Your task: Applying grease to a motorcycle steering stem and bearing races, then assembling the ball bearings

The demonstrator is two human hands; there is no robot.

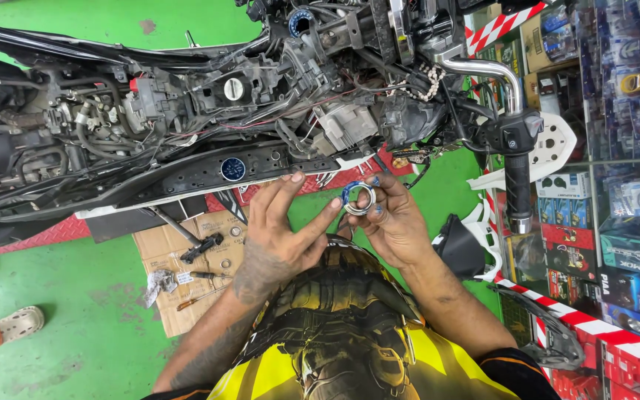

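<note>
Right hand [394, 222] pinches a metal bearing ring [362, 198] smeared with blue grease, fingers curled round its rim, held up in mid-air just near of the stripped motorcycle [187, 111]. Left hand [283, 230] is spread open, holding nothing; index fingertip [335, 203] touches the ring's left edge. Ring sits centre frame, below the bike's frame rail. Far left on the green floor [75, 326]: flattened cardboard [187, 259] with a screwdriver [194, 298] and small parts. Handlebar grip [518, 189] to the right, by the parts shelves [624, 148].
</note>
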